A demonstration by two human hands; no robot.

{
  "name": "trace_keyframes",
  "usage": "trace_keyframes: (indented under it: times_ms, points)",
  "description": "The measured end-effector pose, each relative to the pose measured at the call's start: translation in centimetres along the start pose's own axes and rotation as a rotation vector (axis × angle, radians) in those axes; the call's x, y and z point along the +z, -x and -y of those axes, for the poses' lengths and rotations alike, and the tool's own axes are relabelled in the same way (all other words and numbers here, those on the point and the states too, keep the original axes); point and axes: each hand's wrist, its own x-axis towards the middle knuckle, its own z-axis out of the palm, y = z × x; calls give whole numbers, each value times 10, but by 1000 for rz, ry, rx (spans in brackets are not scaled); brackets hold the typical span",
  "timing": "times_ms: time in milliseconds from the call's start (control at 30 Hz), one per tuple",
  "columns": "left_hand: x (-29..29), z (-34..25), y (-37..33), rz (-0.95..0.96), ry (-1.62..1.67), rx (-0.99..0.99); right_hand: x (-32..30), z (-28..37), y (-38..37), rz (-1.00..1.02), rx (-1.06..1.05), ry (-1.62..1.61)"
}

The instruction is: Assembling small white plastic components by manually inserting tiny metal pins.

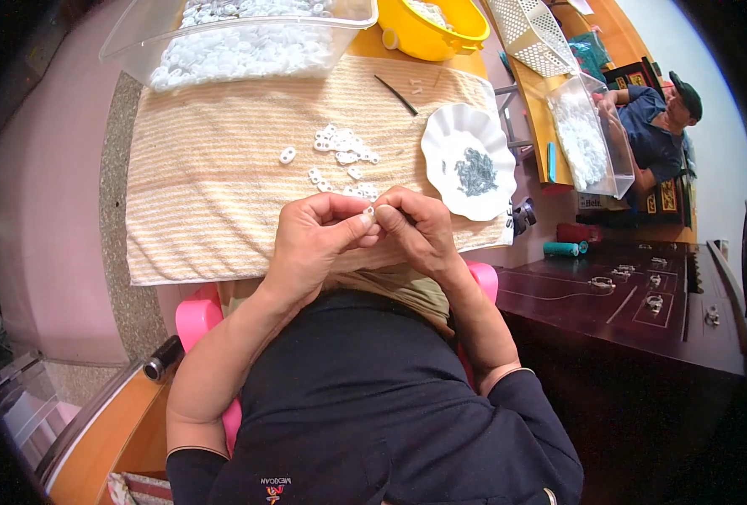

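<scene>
My left hand (316, 229) and my right hand (417, 227) meet at the near part of the striped towel. Between the left thumb and forefinger is pinched a small white two-holed piece (369, 212), mostly covered by the fingertips. The right thumb and forefinger press together right against it; what they hold, if anything, is too small to make out. Just beyond my fingers lies a loose cluster of the same white two-holed pieces (337, 143), with one piece (288, 155) apart on the left. A white scalloped plate (441, 139) at the right carries a heap of small dark grey slivers (477, 172).
A clear bin (340, 42) full of white pieces stands at the far left, beside a yellow basin (420, 32). A thin black stick (396, 95) lies on the towel (197, 185). At the right, another person (656, 126) sits by a second clear bin (618, 160).
</scene>
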Motion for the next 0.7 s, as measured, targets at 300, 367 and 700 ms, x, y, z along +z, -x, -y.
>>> trace_keyframes:
  times_ms: [300, 367, 700]
  points:
    - [1, -5, 0, 3, 48, -30, -2, -2, -1, 32, 73, -272]
    - [1, -6, 0, 5, 70, -41, -4, 3, -1, 36, 101, -309]
    - [-6, -3, -3, 22, 118, -66, -4, -1, 0, 46, 175, -375]
